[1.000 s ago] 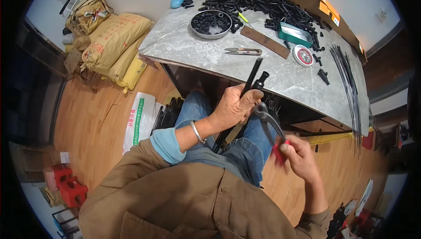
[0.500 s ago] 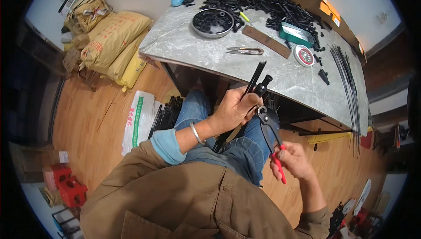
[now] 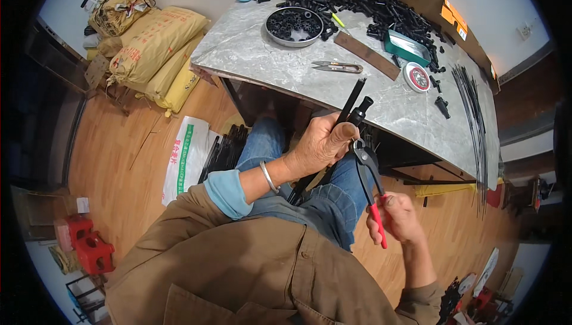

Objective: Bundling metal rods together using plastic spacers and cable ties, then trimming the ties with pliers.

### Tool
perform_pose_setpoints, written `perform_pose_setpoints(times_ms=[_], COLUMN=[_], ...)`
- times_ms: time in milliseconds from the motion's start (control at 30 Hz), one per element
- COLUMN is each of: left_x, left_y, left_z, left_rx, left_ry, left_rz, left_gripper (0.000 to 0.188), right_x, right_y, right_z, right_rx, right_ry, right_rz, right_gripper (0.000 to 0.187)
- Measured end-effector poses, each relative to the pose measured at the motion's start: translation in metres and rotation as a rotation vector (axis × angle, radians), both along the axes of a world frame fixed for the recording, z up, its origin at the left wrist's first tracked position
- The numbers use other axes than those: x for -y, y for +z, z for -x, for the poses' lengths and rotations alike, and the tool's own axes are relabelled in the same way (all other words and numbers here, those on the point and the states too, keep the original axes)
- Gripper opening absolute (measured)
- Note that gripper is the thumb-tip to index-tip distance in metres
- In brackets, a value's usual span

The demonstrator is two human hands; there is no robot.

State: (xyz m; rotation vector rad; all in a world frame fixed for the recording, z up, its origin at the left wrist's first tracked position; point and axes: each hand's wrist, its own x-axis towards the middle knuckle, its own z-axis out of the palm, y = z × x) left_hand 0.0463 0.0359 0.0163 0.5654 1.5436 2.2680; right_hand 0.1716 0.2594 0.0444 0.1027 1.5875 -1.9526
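Observation:
My left hand point(image 3: 322, 145) is closed round a bundle of thin black rods point(image 3: 353, 98) and a black tubular fitting point(image 3: 361, 110), whose upper ends stick out past my thumb. Below the hand, the rods run down between my knees. A pair of pincers point(image 3: 365, 161) with dark jaws and red handles is gripped in my right hand point(image 3: 398, 218). Its jaws are up against the fingers of my left hand, near the lower part of the fitting. What exactly lies between the jaws is hidden.
The grey marble-patterned table point(image 3: 262, 66) ahead bears a heap of black fittings point(image 3: 381, 9), a round tin point(image 3: 294, 43), thread snips point(image 3: 337, 67), a brown bar point(image 3: 366, 55), a green box point(image 3: 408, 49) and long black rods point(image 3: 473, 122). Sacks point(image 3: 158, 45) are stacked at left; red stools point(image 3: 95, 253) stand lower left.
The whole view has shifted slightly. My left hand keeps its hold on the rods and fitting. The pincers stay at the left fingers, with their handles turned a little and the jaws slightly lower.

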Motion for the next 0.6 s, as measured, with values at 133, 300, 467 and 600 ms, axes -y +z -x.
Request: perform_pose_setpoints(times_ms=[133,300,467,600], left_x=[-0.004,0.001,0.003,0.005], left_y=[0.0,-0.004,-0.005,-0.004], left_z=[0.001,0.006,0.011,0.014], left_rx=[-0.011,-0.032,-0.01,0.005], left_ry=[-0.011,0.077,-0.004,-0.043], left_rz=[0.003,0.065,0.058,0.017], left_gripper=[0.057,0.058,0.06,0.063], right_x=[-0.009,0.015,0.027,0.027], right_y=[-0.023,0.022,0.01,0.006], right_z=[-0.002,0.026,0.012,0.016], right_rx=[0.085,-0.379,-0.084,0.054], right_ry=[0.079,0.148,-0.015,0.079], right_rz=[0.167,-0.639,-0.411,-0.064], right_gripper=[0.042,0.024,0.022,0.044])
